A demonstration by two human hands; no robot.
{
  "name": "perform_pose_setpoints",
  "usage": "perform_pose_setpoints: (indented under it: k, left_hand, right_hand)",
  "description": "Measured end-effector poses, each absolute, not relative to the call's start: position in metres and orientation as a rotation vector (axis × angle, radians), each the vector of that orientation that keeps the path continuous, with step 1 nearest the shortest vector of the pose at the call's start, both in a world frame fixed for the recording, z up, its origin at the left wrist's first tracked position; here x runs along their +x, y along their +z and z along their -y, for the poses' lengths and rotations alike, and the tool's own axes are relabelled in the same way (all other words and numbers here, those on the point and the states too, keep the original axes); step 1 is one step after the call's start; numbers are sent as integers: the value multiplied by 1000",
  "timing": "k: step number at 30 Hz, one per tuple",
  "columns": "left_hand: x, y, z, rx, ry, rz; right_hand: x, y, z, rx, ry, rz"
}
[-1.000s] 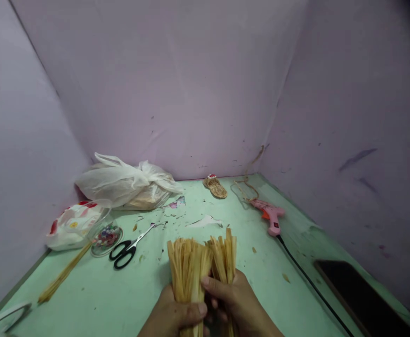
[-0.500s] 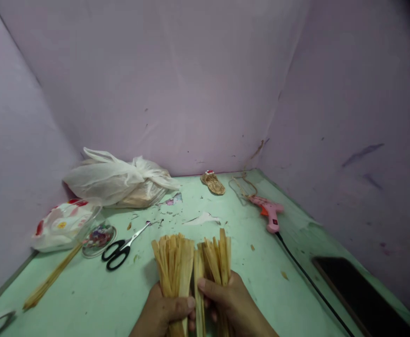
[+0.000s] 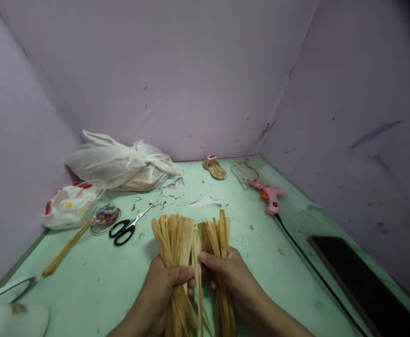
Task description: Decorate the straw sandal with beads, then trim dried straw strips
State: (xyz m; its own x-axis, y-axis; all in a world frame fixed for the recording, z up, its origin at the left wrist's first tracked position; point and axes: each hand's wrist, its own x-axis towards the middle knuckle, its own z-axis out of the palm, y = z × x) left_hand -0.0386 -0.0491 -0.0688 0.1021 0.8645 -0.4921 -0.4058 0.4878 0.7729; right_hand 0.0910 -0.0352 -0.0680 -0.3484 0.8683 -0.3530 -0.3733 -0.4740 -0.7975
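Observation:
My left hand [image 3: 167, 285] is closed round a thick bundle of dried, straw-coloured plant strips [image 3: 173, 238], its upper ends fanned out. Beside it, my right hand [image 3: 231, 274] grips a second, thinner bundle of the same strips [image 3: 222, 238]. A single narrow strip [image 3: 197, 262] stands between the two bundles, under my right thumb. Both bundles hang down past my hands to the bottom edge of the view. The fingers behind the bundles are mostly hidden.
Black-handled scissors [image 3: 130, 227] and a dish of colourful beads [image 3: 105, 219] lie left, near loose strips [image 3: 64, 250]. White plastic bags [image 3: 120, 161] stand behind. A small woven slipper [image 3: 214, 168] sits at the back. A pink glue gun [image 3: 270, 194] and dark phone [image 3: 359, 276] are right.
The view has tilted down, so the table's things sit higher in the picture and more of my forearms shows. A white object has entered at lower left. Both hands keep their bundles.

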Motion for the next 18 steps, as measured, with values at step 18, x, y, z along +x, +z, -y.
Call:
perform_pose_setpoints:
  k: [18]
  left_hand:
    - [-40, -69, 52, 466, 1028, -1125]
  right_hand:
    - [93, -65, 36, -954, 2044, 596]
